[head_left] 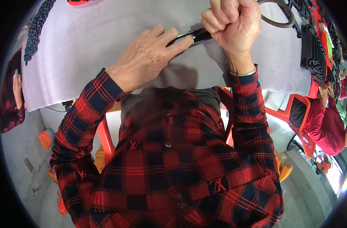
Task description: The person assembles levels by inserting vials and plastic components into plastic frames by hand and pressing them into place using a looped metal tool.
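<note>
Over the near side of the pale cloth [93, 49], two hands work at a slim black piece [202, 36].

Left hand [145, 57], palm down, pinches the black piece between thumb and fingers; right hand [234, 22] is a closed fist gripping a dark looped tool [279, 25], its ring jutting right. Whether piece and tool join inside the fist, I cannot tell. The cloth's near edge runs just by the wearer's waist; plain cloth spreads left of the left hand, out to a cluster of dark beadlike pieces [37, 32] along the far left edge. Rightward, room narrows at stacked black parts [312, 49]. Beyond them sits something red [327, 43] with green on it, too squeezed by the lens to call a container.
</note>
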Demonstrator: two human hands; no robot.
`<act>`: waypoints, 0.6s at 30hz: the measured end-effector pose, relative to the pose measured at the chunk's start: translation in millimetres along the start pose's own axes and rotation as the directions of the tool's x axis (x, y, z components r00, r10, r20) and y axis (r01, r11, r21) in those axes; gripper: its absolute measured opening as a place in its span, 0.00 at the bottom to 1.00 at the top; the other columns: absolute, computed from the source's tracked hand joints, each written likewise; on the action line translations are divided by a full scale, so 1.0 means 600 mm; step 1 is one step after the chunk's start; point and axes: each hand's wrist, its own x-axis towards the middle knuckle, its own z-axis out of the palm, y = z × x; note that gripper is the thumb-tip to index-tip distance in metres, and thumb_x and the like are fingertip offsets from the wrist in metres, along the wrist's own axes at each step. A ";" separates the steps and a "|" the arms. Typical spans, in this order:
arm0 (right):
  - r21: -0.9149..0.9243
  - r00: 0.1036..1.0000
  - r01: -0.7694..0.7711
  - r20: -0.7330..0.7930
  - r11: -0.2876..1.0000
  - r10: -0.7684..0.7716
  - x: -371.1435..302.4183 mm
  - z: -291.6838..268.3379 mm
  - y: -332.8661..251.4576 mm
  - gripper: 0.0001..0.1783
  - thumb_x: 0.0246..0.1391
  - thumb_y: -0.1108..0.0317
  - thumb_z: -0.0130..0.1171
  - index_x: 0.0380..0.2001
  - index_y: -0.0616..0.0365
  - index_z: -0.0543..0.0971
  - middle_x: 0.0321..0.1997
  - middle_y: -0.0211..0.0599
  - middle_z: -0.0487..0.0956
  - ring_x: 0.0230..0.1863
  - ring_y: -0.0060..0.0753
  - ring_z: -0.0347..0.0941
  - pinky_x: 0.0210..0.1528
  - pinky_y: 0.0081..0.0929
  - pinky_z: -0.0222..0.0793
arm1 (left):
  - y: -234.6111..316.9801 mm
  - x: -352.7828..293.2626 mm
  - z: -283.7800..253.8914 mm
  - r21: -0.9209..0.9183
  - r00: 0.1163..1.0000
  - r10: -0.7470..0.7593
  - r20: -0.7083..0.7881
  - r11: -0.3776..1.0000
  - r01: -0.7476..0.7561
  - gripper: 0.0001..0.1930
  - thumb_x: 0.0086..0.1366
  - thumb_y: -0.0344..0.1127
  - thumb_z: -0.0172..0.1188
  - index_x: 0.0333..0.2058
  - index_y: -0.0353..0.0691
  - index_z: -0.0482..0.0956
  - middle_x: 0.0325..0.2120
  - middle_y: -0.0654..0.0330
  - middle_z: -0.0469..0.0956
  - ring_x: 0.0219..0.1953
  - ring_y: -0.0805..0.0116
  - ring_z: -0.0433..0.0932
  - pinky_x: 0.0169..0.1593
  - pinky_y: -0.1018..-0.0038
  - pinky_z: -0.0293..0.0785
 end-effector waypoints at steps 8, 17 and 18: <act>-0.082 0.998 0.048 0.051 0.995 -0.044 -0.001 0.002 0.000 0.33 0.75 0.45 0.37 0.15 0.50 0.60 0.11 0.22 0.53 0.13 0.20 0.41 0.16 0.23 0.41 | 0.000 -0.003 0.003 0.003 1.000 0.015 -0.001 1.000 -0.015 0.29 0.57 0.23 0.58 0.59 0.47 0.72 0.42 0.60 0.72 0.41 0.58 0.72 0.45 0.64 0.74; -0.228 0.987 0.094 0.147 0.969 -0.061 -0.001 0.014 0.004 0.33 0.75 0.45 0.37 0.15 0.50 0.59 0.13 0.22 0.53 0.13 0.19 0.43 0.17 0.22 0.43 | -0.007 0.002 0.007 0.012 0.999 0.041 -0.014 0.999 -0.040 0.27 0.60 0.27 0.57 0.59 0.49 0.71 0.39 0.60 0.71 0.41 0.57 0.73 0.46 0.62 0.74; -0.225 0.984 0.108 0.162 0.968 -0.072 0.002 0.014 0.003 0.33 0.75 0.45 0.37 0.15 0.51 0.60 0.13 0.21 0.53 0.13 0.19 0.43 0.17 0.22 0.42 | -0.008 0.002 0.005 0.019 0.999 0.038 -0.016 0.999 -0.038 0.26 0.60 0.27 0.57 0.59 0.49 0.71 0.39 0.60 0.71 0.41 0.57 0.73 0.45 0.62 0.75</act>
